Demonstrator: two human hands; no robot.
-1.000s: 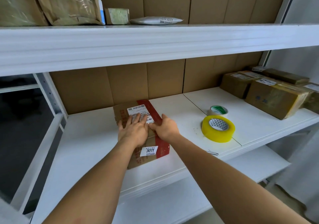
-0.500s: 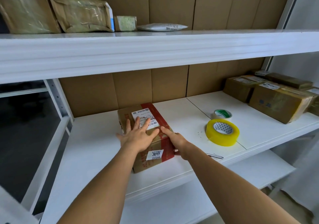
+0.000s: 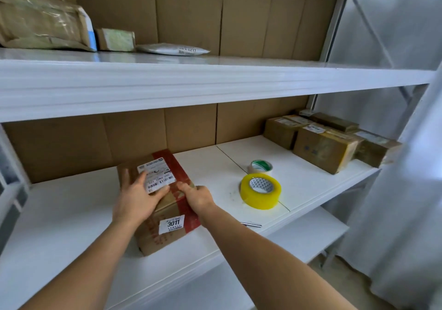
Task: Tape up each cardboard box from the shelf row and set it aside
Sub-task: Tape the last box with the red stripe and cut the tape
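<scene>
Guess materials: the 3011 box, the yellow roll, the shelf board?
3011 box: corrugated cardboard by the look, matte brown, with a glossy red tape band and white paper labels.
Yellow roll: likely clear plastic packing tape, shiny translucent yellow, on a printed core that may be cardboard.
Shelf board: smooth white with a soft sheen; painted metal or laminate, cannot tell which.

Parcel storeroom or packing area, white metal shelving (image 3: 215,87) backed with brown cardboard, taped brown cardboard parcels with shipping labels (image 3: 323,147), padded mailers on the upper shelf (image 3: 43,23), yellow-tinted packing tape roll (image 3: 260,191)
</scene>
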